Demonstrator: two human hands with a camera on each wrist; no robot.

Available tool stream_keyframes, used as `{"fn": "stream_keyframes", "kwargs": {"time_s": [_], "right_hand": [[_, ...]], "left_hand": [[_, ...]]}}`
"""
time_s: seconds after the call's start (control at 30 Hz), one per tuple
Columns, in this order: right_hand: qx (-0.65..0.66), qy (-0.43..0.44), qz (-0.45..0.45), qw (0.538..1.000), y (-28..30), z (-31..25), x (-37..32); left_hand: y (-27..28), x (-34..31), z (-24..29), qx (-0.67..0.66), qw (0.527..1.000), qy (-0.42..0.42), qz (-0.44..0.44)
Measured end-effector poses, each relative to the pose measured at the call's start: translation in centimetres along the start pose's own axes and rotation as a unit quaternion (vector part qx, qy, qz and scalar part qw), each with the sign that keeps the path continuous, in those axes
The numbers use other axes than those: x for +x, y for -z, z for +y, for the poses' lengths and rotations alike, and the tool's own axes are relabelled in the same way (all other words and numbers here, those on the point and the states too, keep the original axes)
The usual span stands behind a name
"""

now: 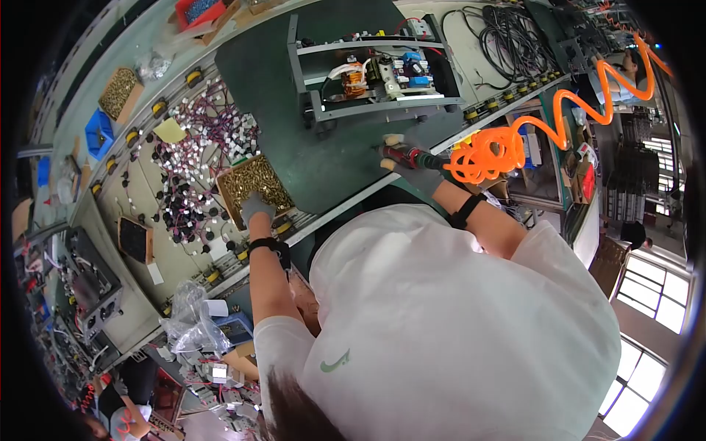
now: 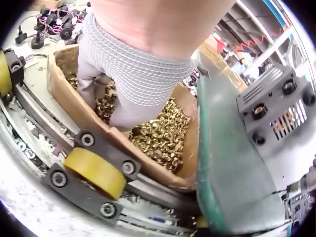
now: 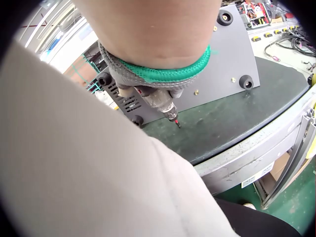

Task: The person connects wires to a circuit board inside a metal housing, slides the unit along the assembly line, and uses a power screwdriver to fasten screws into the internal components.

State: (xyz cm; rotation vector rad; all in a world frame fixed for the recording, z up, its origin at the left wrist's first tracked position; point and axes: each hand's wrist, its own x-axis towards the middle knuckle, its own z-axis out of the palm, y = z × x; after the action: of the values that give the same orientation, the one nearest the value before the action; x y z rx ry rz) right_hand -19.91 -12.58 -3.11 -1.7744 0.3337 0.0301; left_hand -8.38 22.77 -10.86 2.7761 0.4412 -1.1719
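My gloved left hand [image 1: 257,210] reaches down into a cardboard box [image 2: 91,116] of small brass-coloured screws [image 2: 160,136]. In the left wrist view its fingers dip among the screws, spread apart, with their tips partly hidden. My right hand [image 1: 419,175], also gloved, grips a red and black air screwdriver [image 1: 403,155] with an orange coiled hose at its rear. Its bit [image 3: 177,123] points down close over the green mat [image 3: 222,118]. Just beyond stands a grey metal chassis [image 1: 382,110] with wiring and circuit parts inside; its panel with black feet faces me.
Heaps of connector wires [image 1: 209,128] lie left of the screw box. Black cables [image 1: 507,40] are coiled at the back right. Yellow rollers [image 2: 96,172] line the bench edge. The orange hose [image 1: 515,143] hangs at the right. A blue bin [image 1: 98,134] stands at the far left.
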Motion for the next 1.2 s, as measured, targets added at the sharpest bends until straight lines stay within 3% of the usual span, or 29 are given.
{"fn": "stream_keyframes", "kwargs": {"time_s": [0.03,0.1,0.13,0.27,0.4,0.53,0.63,0.7,0.77,0.83,0.87,0.9,0.97,1.03,1.1,1.17,1.2], "right_hand": [[0.004,0.005,0.006,1.0,-0.1,-0.1,0.2],[0.008,0.018,0.022,1.0,-0.2,-0.3,-0.1],[0.097,-0.041,0.012,0.994,-0.1,0.1,0.0],[0.044,0.019,0.013,0.999,-0.3,-0.1,-0.3],[0.067,0.043,0.006,0.997,0.0,-1.5,-0.6],[0.043,-0.004,-0.014,0.999,0.5,-3.0,-0.4],[0.02,0.025,0.017,0.999,0.9,-3.6,0.0],[0.073,0.036,0.03,0.996,1.9,-4.7,0.0],[0.062,0.046,0.007,0.997,3.5,-6.8,0.1],[0.041,0.031,0.003,0.999,5.2,-9.3,0.2],[0.072,0.048,0.009,0.996,5.9,-11.0,0.1],[0.103,0.063,0.014,0.993,6.6,-11.9,0.1],[0.109,0.06,0.02,0.992,7.9,-12.9,0.2],[0.203,0.122,0.042,0.971,9.2,-15.9,-0.2],[0.161,0.159,0.053,0.973,10.8,-17.0,-0.2],[0.257,0.187,0.057,0.946,11.9,-17.3,0.0],[0.264,0.197,0.082,0.941,12.2,-17.5,0.1]], "left_hand": [[-0.7,0.6,-0.5,0.016,0.998,-0.051,-0.017],[-1.4,-0.4,-0.4,0.012,0.997,-0.071,0.018],[-1.8,-0.6,-0.5,-0.002,0.997,-0.082,0.013],[-2.5,0.5,-2.1,-0.06,0.992,-0.109,0.001],[-3.6,2.2,-4.2,-0.147,0.978,-0.073,0.126],[-3.1,2.5,-5.2,-0.23,0.963,-0.064,0.123],[-2.9,1.7,-5.1,-0.332,0.934,-0.05,0.118],[-3.0,1.1,-4.8,-0.396,0.902,-0.015,0.17],[-5.6,4.5,-6.6,-0.395,0.896,-0.036,0.2],[-4.7,3.3,-5.2,-0.579,0.783,-0.017,0.225],[-3.6,2.2,-4.6,-0.729,0.673,0.016,0.122],[-2.3,0.8,-4.1,-0.729,0.673,0.013,0.125],[-0.2,-1.6,-3.1,-0.927,0.351,-0.072,-0.115],[3.2,-5.4,0.2,-0.921,0.363,-0.076,-0.115],[5.7,-8.4,3.4,-0.884,0.379,-0.186,-0.2],[7.8,-10.8,6.9,-0.81,0.382,-0.291,-0.337],[8.7,-12.6,9.0,-0.768,0.465,-0.305,-0.319]]}}
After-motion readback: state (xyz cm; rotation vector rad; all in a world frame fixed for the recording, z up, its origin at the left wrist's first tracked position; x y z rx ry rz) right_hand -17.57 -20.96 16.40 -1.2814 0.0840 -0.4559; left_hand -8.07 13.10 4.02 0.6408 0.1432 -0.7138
